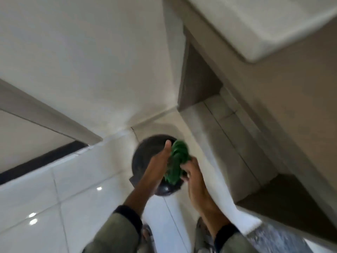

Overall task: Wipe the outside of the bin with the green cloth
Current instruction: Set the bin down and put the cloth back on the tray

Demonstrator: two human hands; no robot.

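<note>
head view, looking steeply down. we see the left hand (160, 159) reaching forward with its thumb stretched out and up, its palm side laid against the green cloth (177, 161); the fingers are hidden behind the cloth, so we cannot tell how firmly they close on it. the right hand (193, 172) meets the cloth from the other side, its fingers curled onto the lower part of the bunched fabric in a grip. the cloth is crumpled into a loose wad between the two hands and sits over the right part of the bin's top.

the bin (145, 156) is dark, round and seen from above; its rim and inner wall show to the left of the left hand, and a glossy dark curve of its outside shows just below the cloth. a small dark flat part juts from its lower left edge; motion blur keeps us from naming it. the bin stands on the floor (73, 179), which is laid with glossy white tiles that carry bright reflections, close to a corner where pale walls (91, 61) meet.

both forearms wear grey-green sleeves (120, 232) with dark cuffs. to the right we see a brown cabinet side (273, 99) with a recess at its base, and a pale basin edge (255, 24) above it at the upper right.
</note>
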